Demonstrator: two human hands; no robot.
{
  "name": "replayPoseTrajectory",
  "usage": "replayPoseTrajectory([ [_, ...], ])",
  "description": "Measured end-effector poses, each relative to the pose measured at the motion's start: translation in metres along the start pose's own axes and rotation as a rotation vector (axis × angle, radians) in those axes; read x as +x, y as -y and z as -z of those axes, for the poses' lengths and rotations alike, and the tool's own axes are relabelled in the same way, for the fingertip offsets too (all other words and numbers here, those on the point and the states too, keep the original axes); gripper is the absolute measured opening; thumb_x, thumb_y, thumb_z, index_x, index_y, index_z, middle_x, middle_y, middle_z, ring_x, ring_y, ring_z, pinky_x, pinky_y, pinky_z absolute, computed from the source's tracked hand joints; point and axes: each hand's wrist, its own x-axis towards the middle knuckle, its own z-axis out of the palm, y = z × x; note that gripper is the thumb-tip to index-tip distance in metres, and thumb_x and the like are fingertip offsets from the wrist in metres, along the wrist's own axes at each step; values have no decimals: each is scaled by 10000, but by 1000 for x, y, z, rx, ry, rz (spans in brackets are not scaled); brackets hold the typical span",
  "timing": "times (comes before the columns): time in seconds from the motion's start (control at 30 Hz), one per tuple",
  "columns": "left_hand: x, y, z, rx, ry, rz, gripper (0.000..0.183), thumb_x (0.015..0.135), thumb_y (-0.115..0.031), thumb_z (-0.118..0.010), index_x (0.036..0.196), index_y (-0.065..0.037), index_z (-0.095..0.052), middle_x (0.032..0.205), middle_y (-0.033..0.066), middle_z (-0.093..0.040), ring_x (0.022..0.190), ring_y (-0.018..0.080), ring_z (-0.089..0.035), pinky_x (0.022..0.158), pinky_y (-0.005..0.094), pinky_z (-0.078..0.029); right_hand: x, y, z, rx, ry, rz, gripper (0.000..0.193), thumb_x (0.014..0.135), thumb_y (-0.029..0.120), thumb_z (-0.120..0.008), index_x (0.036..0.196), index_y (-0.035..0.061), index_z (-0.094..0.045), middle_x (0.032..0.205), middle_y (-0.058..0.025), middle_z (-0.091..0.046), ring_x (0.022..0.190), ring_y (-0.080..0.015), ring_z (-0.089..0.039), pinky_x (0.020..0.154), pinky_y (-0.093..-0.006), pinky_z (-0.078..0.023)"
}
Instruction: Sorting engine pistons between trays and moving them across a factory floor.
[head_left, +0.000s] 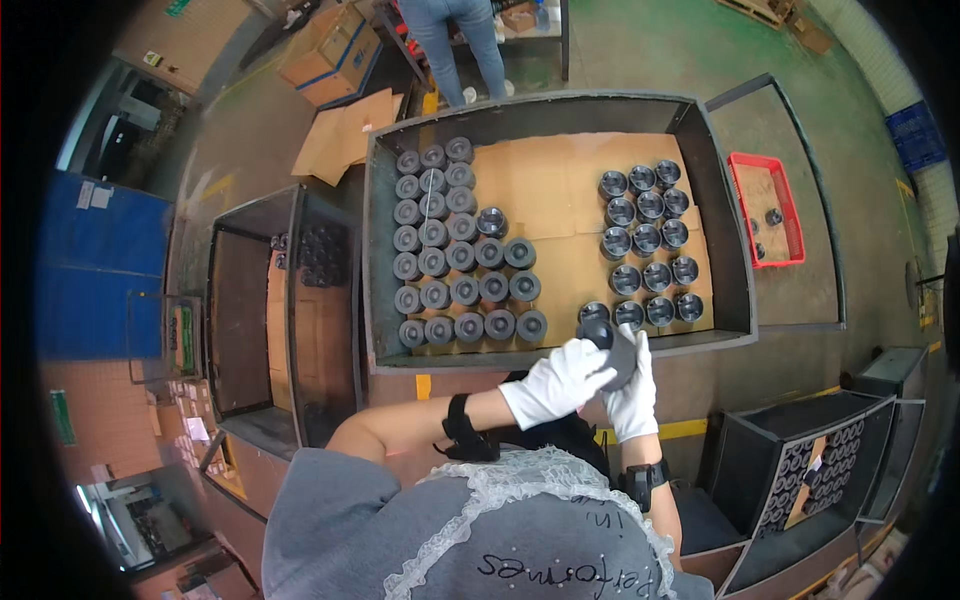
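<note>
My white-gloved left hand [562,382] and right hand [634,395] come together over the near edge of a large dark metal crate [560,353]. Between them is a dark grey piston [622,362], tilted, with the fingers of both hands closed on it. A round black part [597,332] shows at the left fingertips; whether it belongs to the same piston I cannot tell. Just beyond the hands stand several shiny pistons [647,238] in rows. At the crate's left, grey pistons [433,262] stand flat-topped in rows, with one shiny piston [491,222] beside them.
Cardboard [540,180] lines the crate. A red tray [768,205] with a few pistons lies to the right. Other metal crates stand at left [290,330] and lower right [745,470]. A person [455,40] stands beyond the far side, near a cardboard box [330,55].
</note>
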Motion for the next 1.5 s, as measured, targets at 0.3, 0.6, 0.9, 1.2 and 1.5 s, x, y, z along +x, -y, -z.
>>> replayPoseTrajectory([
  [0.3,115,284,9,469,360,31,179,858,-130,-523,925,-21,-648,1001,177,-615,873,344,-604,747,476,-498,77,-18,32,-592,-291,-107,488,996,353,-516,1426,125,-479,1428,-102,-508,1324,-223,-463,1092,-386,-338],
  [0.6,191,465,-20,394,225,398,229,925,-143,-523,1069,-14,-646,979,250,-656,904,432,-627,805,497,-511,59,-22,64,-523,-573,-140,432,963,333,-569,1319,88,-570,1331,-74,-597,1231,-228,-550,1029,-390,-415],
  [0.9,171,473,-36,433,137,392,244,900,-148,-550,1102,-26,-612,1069,224,-609,966,382,-583,834,470,-489,64,-17,57,-473,-565,-147,390,975,294,-558,1290,65,-585,1294,-83,-617,1186,-207,-580,997,-358,-437],
  [1.2,92,371,-67,421,-24,821,812,793,-442,-686,1393,30,-408,1362,236,-473,1314,398,-390,1161,517,-194,45,-22,68,-427,-555,-112,399,974,295,-563,1290,52,-580,1293,-99,-616,1191,-219,-578,1004,-359,-436],
  [1.5,104,403,-77,735,16,776,1037,729,-467,-762,1452,95,-276,1339,304,-483,1323,407,-398,1183,525,-109,9,-32,98,-400,-616,-91,405,971,281,-568,1294,36,-577,1293,-115,-614,1185,-222,-582,995,-354,-452],
])
